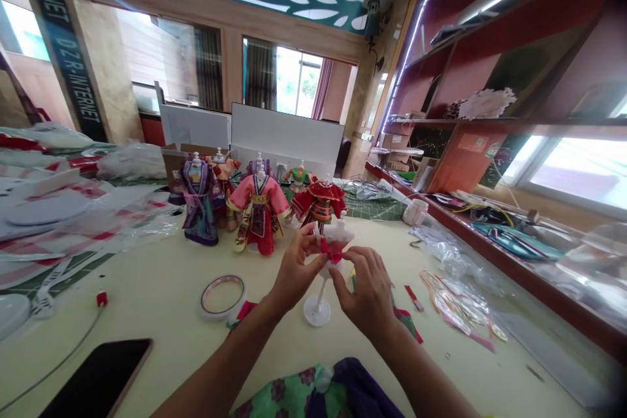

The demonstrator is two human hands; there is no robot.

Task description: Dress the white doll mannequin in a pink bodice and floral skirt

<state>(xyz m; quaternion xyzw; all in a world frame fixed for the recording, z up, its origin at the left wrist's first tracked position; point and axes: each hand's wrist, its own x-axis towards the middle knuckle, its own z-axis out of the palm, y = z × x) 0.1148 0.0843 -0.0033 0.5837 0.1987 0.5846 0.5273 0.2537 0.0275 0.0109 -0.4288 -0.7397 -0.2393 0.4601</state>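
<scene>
A small white doll mannequin [343,230] stands upright on a round white base [317,311] in front of me. Pinkish-red cloth [335,253] lies against its torso. My left hand [300,264] is closed on the left side of this cloth, beside a narrow white strip by the fingers. From the right, my right hand [366,284] pinches at the cloth's lower edge with thumb and forefinger. Exact finger contact is partly blurred. Behind the hands are dressed doll mannequins, among them one in a pink robe [259,199] and one in a red outfit [321,201].
A tape roll [223,297] lies left of my forearm, with a phone [98,379] and cable nearer. Green floral and purple fabric [298,395] sits at the front edge. Plastic bags [460,300] lie right, below shelving. Plastic-covered checked cloth [127,215] spreads left.
</scene>
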